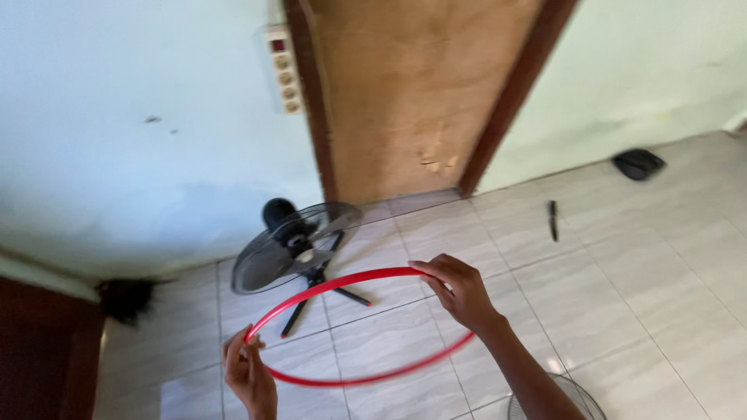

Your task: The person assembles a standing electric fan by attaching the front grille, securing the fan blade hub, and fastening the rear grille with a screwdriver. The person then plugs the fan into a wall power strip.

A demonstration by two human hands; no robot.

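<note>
I hold a thin red plastic ring [334,284] in front of me with both hands, above the tiled floor. My left hand [249,375] pinches its near left rim. At the ring's far right rim, my right hand [461,289] grips it with curled fingers. Beyond the ring stands a small black floor fan [292,245] on a cross-shaped base, its rear wire grille tilted up and no front grille on it.
A round wire grille [572,400] lies on the tiles at the bottom right. A dark screwdriver-like tool [552,220] and a black flat object [638,163] lie farther right. A wooden door [412,93], a white power strip [284,68] on the wall, and dark furniture [39,350] at left.
</note>
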